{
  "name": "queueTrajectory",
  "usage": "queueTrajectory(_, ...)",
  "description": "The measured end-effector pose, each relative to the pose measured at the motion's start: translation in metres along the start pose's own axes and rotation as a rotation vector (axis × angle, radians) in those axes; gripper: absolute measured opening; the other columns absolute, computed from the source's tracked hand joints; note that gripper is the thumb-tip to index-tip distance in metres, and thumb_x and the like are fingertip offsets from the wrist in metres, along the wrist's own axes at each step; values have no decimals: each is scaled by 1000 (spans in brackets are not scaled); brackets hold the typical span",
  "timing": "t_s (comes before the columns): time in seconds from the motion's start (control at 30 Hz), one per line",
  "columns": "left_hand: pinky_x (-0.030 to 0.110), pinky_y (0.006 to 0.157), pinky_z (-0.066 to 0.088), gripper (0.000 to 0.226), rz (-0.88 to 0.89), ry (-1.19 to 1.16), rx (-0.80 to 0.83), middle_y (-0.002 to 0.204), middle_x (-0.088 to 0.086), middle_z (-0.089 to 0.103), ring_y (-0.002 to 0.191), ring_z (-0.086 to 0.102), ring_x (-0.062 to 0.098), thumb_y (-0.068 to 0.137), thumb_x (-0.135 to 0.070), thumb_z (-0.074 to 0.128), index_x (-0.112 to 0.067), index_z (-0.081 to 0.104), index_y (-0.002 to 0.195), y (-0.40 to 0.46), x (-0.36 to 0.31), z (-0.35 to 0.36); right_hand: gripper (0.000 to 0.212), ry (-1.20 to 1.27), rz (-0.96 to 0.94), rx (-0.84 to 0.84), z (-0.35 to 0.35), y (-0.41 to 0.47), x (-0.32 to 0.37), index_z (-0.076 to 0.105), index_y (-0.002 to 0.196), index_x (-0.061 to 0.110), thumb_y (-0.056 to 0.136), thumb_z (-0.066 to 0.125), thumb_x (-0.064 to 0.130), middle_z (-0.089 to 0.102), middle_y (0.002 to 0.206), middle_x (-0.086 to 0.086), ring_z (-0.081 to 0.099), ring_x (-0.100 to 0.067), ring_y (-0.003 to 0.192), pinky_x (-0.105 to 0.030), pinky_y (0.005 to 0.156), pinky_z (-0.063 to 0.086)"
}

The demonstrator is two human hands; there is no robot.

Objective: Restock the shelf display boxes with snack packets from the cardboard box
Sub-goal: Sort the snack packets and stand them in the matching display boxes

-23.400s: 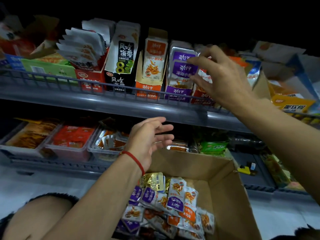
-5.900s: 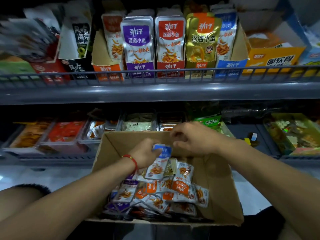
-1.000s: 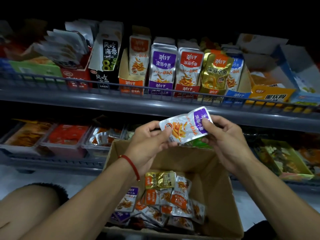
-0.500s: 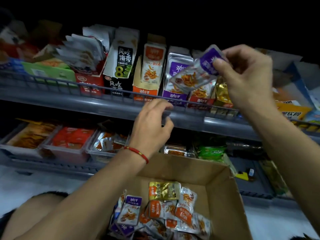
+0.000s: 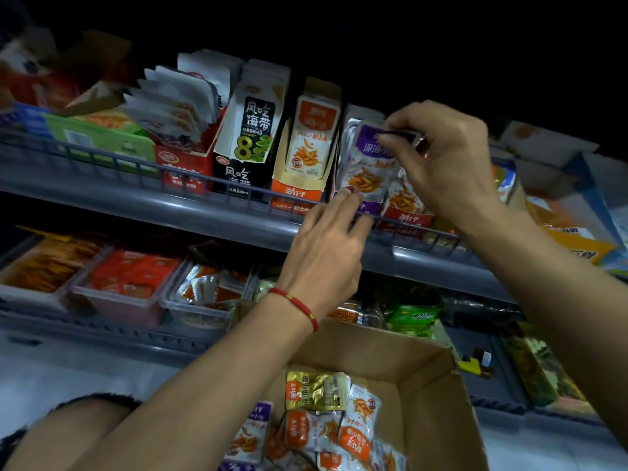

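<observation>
Two hands share one purple packet (image 5: pixel 368 164) here, and we read the split as deliberate: our right hand (image 5: pixel 445 154), at about one o'clock in the view, pinches the packet's top edge between thumb and curled fingers (image 5: pixel 390 139) so it hangs upright, while our left hand (image 5: pixel 326 243), just below at six o'clock from the packet, reaches up with its fingers loosely spread, the fingertips touching the packet's lower edge to steer it behind the rail. The packet sits at the mouth of the purple display box (image 5: pixel 365 207) on the upper shelf (image 5: pixel 210 217), between the orange display box (image 5: pixel 300 185) at nine o'clock and the red display box (image 5: pixel 406 215) at three o'clock; it is not yet seated, we judge, since the top is held clear of the packets behind it. Holding it by the top seam lets it slide down in front of the row, label facing out like its neighbours. The cardboard box (image 5: pixel 438 385) stays at six o'clock beneath our forearms, close under the shelf so each reach is short, and it holds many mixed packets (image 5: pixel 326 426), so much restocking remains. The black seaweed carton (image 5: pixel 249 137) stands further along at ten o'clock.
</observation>
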State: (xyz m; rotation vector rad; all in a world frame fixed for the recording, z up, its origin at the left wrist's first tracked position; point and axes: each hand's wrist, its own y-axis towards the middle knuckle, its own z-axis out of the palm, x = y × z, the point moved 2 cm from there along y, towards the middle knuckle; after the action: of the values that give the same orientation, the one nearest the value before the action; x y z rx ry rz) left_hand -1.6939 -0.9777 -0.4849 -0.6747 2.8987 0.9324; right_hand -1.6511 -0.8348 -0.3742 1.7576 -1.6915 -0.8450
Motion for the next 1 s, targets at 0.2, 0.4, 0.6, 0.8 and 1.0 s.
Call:
queueTrajectory(0.2,53,118,27,57,-21,39,46,153,20,37,147,28,35,76,-11,65,-7,54,132,1,-2,1,35,-97,76,154,16,-5,1,69,119,14,97,57,39,67,111,-8,57,-19,103,-32,85,49)
queueTrajectory(0.4,49,110,37,52,-24,39,8,137,17,49,134,43,33,70,-12,67,-6,60,122,7,2,-2,32,-30,174,63,3,-17,-6,63,124,12,102,58,34,62,118,-7,48,-2,100,-6,76,33)
queueTrajectory(0.6,49,109,39,48,-1,4,-19,136,17,48,133,43,33,72,-13,67,-7,60,120,7,2,-3,20,65,235,-28,-6,-42,-9,68,114,8,101,59,21,59,105,4,51,-2,84,0,72,35)
queueTrajectory(0.8,44,116,33,45,-2,-38,-36,146,16,44,142,35,32,77,-6,63,-8,58,122,-6,1,-1,17,158,306,6,-7,-87,-2,67,112,14,96,61,14,63,105,5,59,-12,84,-20,74,49)
queueTrajectory(1.0,38,89,48,27,31,-136,94,113,3,55,108,50,23,82,-11,58,-16,63,108,-56,-17,15,18,220,279,324,11,-176,4,68,108,23,93,58,24,65,95,6,59,-10,75,-35,69,54)
